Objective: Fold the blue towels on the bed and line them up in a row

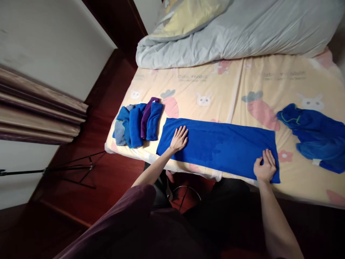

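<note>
A blue towel (218, 144) lies spread as a long flat strip along the near edge of the bed. My left hand (179, 139) rests flat on its left part, fingers stretched out. Near the towel's right end, my right hand (265, 166) presses on the cloth with its fingers extended and the thumb bent inward. Neither hand grips anything. Left of the towel sits a row of rolled towels (136, 122) in blue, purple and grey-blue. To the right, a crumpled blue towel (318, 133) with green edging and a white tag lies in a loose heap.
The bed (199, 86) has a pale sheet printed with carrots and rabbits. A bunched grey and yellow quilt (229, 39) lies across its far side. At the left are a tripod stand (90, 167) on the dark red floor and a striped curtain (40, 108).
</note>
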Demonstrator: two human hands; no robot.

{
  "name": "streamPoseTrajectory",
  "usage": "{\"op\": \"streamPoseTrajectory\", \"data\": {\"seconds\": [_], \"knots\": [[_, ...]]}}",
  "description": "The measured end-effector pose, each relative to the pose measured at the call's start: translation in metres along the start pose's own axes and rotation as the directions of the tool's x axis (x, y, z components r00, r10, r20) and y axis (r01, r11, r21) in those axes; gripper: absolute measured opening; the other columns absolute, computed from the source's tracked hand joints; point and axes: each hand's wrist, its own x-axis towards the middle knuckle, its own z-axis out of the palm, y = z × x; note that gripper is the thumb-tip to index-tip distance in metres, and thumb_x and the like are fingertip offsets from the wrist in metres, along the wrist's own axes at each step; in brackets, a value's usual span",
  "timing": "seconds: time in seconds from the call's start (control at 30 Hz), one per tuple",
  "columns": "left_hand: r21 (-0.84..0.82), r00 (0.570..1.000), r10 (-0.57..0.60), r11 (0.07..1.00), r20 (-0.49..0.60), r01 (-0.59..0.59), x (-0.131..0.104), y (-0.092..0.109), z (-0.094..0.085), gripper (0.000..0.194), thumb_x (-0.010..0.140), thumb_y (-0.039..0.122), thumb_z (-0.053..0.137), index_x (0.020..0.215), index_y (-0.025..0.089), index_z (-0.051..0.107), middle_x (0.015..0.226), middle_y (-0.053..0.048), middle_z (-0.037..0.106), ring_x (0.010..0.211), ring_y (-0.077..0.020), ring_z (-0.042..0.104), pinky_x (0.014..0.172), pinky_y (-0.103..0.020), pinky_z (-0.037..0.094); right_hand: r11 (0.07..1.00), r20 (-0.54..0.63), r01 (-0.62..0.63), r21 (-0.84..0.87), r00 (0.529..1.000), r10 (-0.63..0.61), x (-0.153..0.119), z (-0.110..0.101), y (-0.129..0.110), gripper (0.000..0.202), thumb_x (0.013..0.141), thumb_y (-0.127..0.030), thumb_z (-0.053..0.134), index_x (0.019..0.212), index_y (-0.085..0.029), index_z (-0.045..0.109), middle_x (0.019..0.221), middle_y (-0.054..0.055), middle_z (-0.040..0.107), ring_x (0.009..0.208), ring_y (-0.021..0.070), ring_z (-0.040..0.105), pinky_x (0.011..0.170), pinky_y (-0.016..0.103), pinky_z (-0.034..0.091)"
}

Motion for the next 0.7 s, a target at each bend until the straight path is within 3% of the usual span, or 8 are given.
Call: {"op": "streamPoseTrajectory", "data": {"seconds": [0.13,0.27,0.37,0.47,0.57,0.7], "knots": [[0.023,0.990,-0.131,0.991,-0.048,0.132,0.017,-0.038,-0.006,0.065,0.108,0.047,0.037,0.166,0.019,0.039,0.178,-0.011,0.022,0.167,-0.0337,0.007,0.134,-0.061,0.007,1.000,-0.015,0.031,-0.001,0.999,-0.031,-0.002,0.004,0.006,0.052,0.096,-0.024,0.042,0.136,-0.006,0.071,0.142,0.022,0.068,0.141,0.0354,0.061,0.117,0.054,0.052],[0.002,0.952,-0.298,0.954,-0.069,0.298,0.032,-0.091,-0.017,0.071,0.107,0.050,0.037,0.168,0.013,0.032,0.178,-0.015,0.019,0.167,-0.0331,0.009,0.135,-0.056,0.011,0.999,-0.025,0.051,-0.007,0.998,-0.051,-0.002,0.005,0.007,0.051,0.097,-0.022,0.042,0.136,-0.006,0.070,0.142,0.023,0.068,0.140,0.0354,0.061,0.117,0.054,0.052],[-0.025,0.936,-0.346,0.938,-0.066,0.345,0.043,-0.112,-0.025,0.072,0.107,0.049,0.039,0.167,0.010,0.034,0.177,-0.018,0.023,0.166,-0.0336,0.014,0.134,-0.055,0.016,0.999,-0.022,0.045,-0.019,0.999,-0.046,-0.002,0.004,0.005,0.051,0.098,-0.022,0.042,0.138,-0.007,0.070,0.142,0.021,0.068,0.141,0.0338,0.061,0.118,0.052,0.052],[-0.056,0.941,-0.329,0.944,-0.075,0.325,0.056,-0.125,-0.037,0.060,0.108,0.042,0.037,0.159,0.012,0.048,0.169,-0.019,0.041,0.159,-0.0354,0.032,0.129,-0.057,0.028,0.998,-0.026,0.059,-0.027,0.998,-0.060,-0.002,0.002,0.003,0.050,0.098,-0.022,0.043,0.137,-0.008,0.070,0.142,0.020,0.069,0.141,0.0324,0.062,0.118,0.050,0.052],[-0.066,0.963,-0.267,0.962,-0.043,0.264,0.074,-0.146,-0.055,0.048,0.105,0.028,0.040,0.142,0.015,0.066,0.146,-0.017,0.065,0.137,-0.0324,0.055,0.118,-0.050,0.044,0.997,-0.037,0.072,-0.033,0.997,-0.073,-0.001,0.001,0.002,0.049,0.098,-0.022,0.043,0.136,-0.007,0.071,0.142,0.020,0.068,0.140,0.0322,0.062,0.118,0.049,0.052],[-0.063,0.992,-0.100,0.993,0.074,0.105,0.103,-0.181,-0.073,0.034,0.093,0.021,0.056,0.116,0.015,0.080,0.113,-0.013,0.075,0.109,-0.0267,0.065,0.106,-0.040,0.051,0.998,-0.030,0.062,-0.033,0.998,-0.063,-0.001,0.001,0.001,0.050,0.098,-0.022,0.043,0.137,-0.007,0.070,0.142,0.021,0.069,0.140,0.0326,0.062,0.117,0.050,0.053]]}}
